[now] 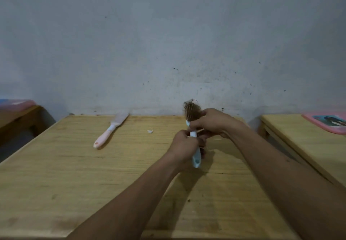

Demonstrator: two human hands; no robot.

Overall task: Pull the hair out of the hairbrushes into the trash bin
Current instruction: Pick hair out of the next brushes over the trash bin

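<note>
I hold a light blue hairbrush (pixel 196 158) upright above the wooden table (pixel 74 174), its head clogged with brown hair (pixel 192 110). My left hand (pixel 184 146) is wrapped around the handle. My right hand (pixel 211 122) grips the hair on the brush head, its fingers closed around the clump. A pink hairbrush (pixel 109 131) lies flat on the far left part of the table, near the wall. No trash bin is visible.
A small white scrap (pixel 150 131) lies on the table between the two brushes. A second wooden table (pixel 299 142) with a pink board (pixel 327 122) stands to the right. A bench with a pink item (pixel 16 103) is at the far left. A grey wall (pixel 168 42) backs everything.
</note>
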